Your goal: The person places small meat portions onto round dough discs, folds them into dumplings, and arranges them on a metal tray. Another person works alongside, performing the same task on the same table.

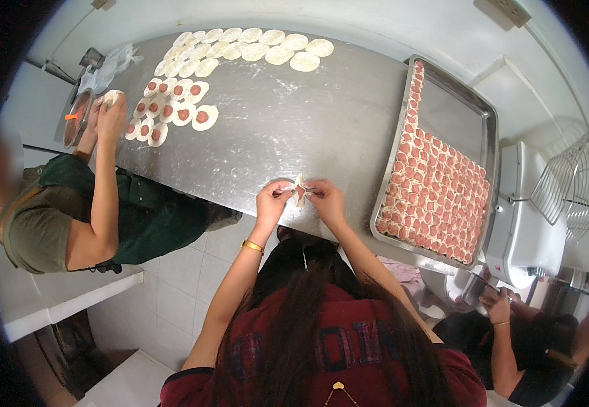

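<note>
Between my two hands, above the near edge of the steel table, is a dumpling [299, 192], a pale dough wrapper with pink filling showing in its middle. My left hand [273, 201] pinches its left side and my right hand [326, 201] pinches its right side. To the left on the table lie several round wrappers topped with pink filling [202, 117]. Plain dough rounds [305, 62] are laid out in rows along the far edge. A large metal tray [376, 220] at the right holds rows of open-topped dumplings [437, 197], with a bare strip of metal at its far right.
A co-worker [57, 217] at the left holds a dough round beside a bowl of filling [77, 121]. Another person's hands [501, 305] work at the lower right. A white machine with a wire guard [528, 210] stands beyond the tray. Flour dusts the steel table [267, 129].
</note>
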The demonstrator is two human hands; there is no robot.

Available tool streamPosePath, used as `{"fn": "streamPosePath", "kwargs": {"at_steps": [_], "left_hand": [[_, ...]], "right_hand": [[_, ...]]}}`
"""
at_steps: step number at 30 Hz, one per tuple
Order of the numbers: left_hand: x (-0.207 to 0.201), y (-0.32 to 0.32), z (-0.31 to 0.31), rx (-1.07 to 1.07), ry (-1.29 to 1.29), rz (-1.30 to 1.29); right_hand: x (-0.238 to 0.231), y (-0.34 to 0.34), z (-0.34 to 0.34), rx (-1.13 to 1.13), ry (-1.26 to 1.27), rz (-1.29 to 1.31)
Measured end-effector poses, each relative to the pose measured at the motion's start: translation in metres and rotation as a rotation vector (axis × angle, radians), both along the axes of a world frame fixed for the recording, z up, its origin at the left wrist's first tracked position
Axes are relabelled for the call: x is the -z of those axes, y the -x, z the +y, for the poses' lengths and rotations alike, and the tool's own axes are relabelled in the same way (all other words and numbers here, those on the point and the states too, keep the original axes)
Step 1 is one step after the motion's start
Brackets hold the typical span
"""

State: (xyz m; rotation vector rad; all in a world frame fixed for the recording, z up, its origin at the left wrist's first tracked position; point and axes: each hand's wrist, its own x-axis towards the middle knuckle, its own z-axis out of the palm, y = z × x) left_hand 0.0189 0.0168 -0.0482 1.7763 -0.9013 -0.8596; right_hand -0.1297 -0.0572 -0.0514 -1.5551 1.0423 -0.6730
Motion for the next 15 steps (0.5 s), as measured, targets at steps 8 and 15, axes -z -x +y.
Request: {"fn": "streamPosePath", "kwargs": {"at_steps": [8, 15], "left_hand": [[-0.016, 0.005, -0.002, -0.11, 0.083, 0.641], [-0.027, 0.016, -0.005, -0.25, 0.077, 0.726]], "right_hand": [[-0.002, 0.001, -0.004, 0.025, -0.417, -0.285], [-0.026, 0.001, 0.008, -0.011, -0.38, -0.455]]}}
